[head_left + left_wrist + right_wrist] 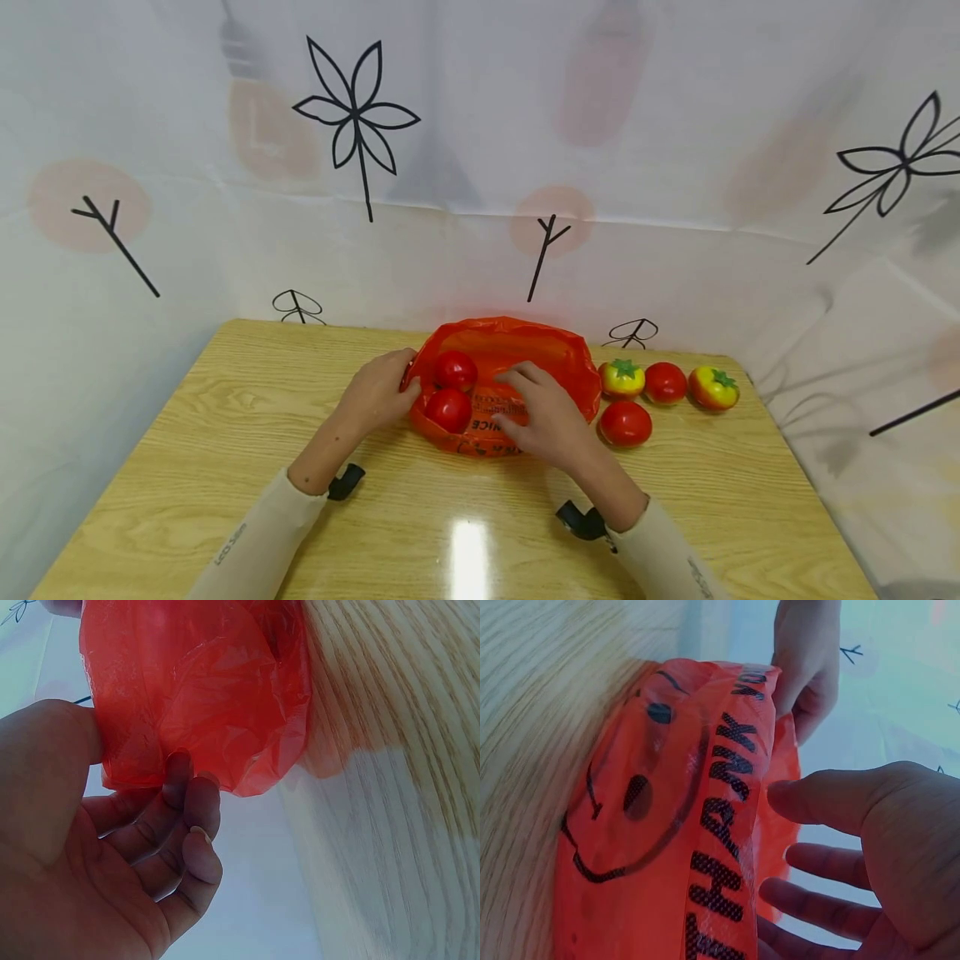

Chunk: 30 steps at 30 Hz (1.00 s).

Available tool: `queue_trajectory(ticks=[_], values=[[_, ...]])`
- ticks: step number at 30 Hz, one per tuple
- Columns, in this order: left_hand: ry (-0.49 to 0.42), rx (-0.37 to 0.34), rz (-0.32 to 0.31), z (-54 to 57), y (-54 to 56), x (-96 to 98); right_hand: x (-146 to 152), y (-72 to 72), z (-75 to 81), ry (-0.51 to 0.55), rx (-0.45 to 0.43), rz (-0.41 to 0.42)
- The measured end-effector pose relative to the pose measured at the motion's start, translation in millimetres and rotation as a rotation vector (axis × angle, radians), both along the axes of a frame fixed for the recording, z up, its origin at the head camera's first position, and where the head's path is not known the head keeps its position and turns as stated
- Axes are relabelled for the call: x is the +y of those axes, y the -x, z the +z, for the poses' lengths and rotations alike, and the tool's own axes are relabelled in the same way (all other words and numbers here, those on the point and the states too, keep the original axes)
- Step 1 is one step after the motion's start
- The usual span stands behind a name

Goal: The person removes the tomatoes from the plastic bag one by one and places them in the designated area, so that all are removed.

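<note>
A red plastic bag point(517, 340) stands on the table with its mouth spread wide. Inside it, at the left, lie two red tomatoes, one farther back point(456, 369) and one nearer point(448, 410). My left hand point(377, 393) pinches the bag's left rim between thumb and fingers, as the left wrist view also shows. Over the bag's mouth, toward the right, is my right hand point(553, 417), its fingers relaxed and spread with nothing held. Black print, including "THANK YOU" point(724, 802) and a smiley face, marks the bag's side in the right wrist view.
Right of the bag, a red tomato point(626, 423) lies near its side. Behind it sit a yellow-red tomato point(622, 379), another red one point(665, 383) and a second yellow-red one point(714, 388). A patterned cloth point(465, 250) hangs behind the wooden table point(225, 417).
</note>
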<state>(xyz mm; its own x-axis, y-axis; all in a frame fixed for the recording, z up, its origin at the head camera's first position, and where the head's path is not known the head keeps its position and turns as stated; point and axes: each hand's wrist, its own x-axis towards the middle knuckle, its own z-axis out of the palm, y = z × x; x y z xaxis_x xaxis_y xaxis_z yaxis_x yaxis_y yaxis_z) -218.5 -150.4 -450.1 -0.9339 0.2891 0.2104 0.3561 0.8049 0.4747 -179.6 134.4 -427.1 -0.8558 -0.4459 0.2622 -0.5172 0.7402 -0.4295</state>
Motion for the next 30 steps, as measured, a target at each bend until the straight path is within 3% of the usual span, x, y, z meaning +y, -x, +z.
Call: queue_trajectory(ticks=[16, 30], values=[[0.005, 0.003, 0.001, -3.5, 0.6, -0.6, -15.9, 6.1, -8.7, -0.006, -0.045, 0.039], [0.002, 0.003, -0.005, -1.8, 0.9, -0.4, -29.6, 10.1, -13.5, -0.017, -0.02, 0.09]])
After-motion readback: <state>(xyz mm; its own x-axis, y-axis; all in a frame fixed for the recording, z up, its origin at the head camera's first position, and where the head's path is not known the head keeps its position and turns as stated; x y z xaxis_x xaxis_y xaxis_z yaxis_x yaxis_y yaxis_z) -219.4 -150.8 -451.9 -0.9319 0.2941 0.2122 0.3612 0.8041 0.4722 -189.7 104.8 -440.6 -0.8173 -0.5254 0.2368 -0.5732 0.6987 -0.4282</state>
